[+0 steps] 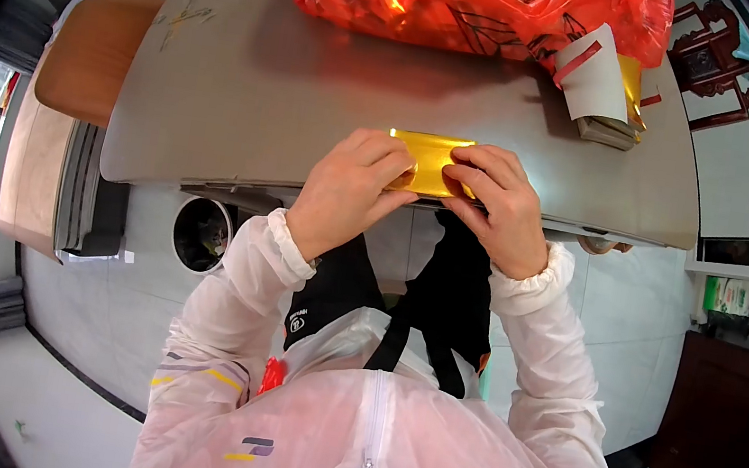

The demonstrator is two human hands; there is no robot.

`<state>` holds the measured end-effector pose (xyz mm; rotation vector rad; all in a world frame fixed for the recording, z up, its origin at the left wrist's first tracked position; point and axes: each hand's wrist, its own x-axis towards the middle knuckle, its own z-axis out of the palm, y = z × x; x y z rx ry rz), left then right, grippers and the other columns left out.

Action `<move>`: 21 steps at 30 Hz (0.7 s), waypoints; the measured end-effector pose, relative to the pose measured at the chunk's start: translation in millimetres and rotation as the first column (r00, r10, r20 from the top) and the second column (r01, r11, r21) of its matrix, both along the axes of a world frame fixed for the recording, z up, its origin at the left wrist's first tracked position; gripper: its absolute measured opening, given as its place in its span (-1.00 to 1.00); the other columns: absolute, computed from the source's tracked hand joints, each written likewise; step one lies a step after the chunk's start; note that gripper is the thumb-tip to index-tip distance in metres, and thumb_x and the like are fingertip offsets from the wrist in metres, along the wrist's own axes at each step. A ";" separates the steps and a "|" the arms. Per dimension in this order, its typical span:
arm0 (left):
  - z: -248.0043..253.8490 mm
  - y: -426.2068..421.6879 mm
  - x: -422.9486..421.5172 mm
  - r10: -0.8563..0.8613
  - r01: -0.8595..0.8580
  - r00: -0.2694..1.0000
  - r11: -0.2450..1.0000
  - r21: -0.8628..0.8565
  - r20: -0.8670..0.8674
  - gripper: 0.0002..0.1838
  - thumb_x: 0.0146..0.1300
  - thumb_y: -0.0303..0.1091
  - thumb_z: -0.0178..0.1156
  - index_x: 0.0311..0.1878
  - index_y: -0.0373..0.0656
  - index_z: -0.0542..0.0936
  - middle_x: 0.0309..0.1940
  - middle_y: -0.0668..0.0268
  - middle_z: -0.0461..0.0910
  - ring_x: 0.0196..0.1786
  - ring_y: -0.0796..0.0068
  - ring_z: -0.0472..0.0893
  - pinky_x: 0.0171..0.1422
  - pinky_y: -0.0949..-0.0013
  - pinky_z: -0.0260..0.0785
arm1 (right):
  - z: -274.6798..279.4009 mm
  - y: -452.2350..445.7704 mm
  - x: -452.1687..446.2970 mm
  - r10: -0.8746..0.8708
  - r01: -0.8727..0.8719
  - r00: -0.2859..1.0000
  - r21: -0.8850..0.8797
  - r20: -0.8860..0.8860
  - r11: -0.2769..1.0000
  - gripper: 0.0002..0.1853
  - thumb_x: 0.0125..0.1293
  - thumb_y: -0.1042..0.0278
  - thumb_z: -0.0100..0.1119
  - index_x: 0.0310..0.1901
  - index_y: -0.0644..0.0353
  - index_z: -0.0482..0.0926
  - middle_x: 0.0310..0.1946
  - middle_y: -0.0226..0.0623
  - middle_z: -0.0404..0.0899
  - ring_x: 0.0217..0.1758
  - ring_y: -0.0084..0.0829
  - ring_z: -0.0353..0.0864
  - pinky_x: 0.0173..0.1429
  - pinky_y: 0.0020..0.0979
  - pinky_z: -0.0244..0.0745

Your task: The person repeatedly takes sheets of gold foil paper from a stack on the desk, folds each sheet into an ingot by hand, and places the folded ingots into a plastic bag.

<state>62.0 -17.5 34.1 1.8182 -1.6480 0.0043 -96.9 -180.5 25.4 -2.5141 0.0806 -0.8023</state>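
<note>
A shiny gold foil paper sheet [430, 158] is between my two hands at the near edge of the table. My left hand [353, 181] has its fingers curled around the sheet's left side, thumb toward me. On the right side, my right hand [498, 204] pinches the sheet between thumb and fingers. Whether the sheet is folded underneath is hidden by my fingers.
Across the table [251, 92] lies a red plastic bag [481, 19] with gold foil pieces inside. A stack of paper with a white sheet [597, 79] stands at its right. A chair [93, 56] is at the left, a bin [202, 237] below.
</note>
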 end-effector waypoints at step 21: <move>-1.6 -17.1 0.4 0.137 -0.140 0.985 0.990 -0.023 -0.108 -0.65 0.11 -0.47 0.37 0.00 -0.18 0.60 -0.31 0.29 0.62 -0.18 0.22 0.54 -0.05 0.22 0.42 | 3.2 -2.7 14.2 -0.092 0.093 0.996 0.102 -0.016 0.990 -0.76 0.01 0.53 0.40 -0.24 0.24 0.62 -0.19 -0.29 0.59 -0.12 -0.16 0.51 -0.04 -0.24 0.48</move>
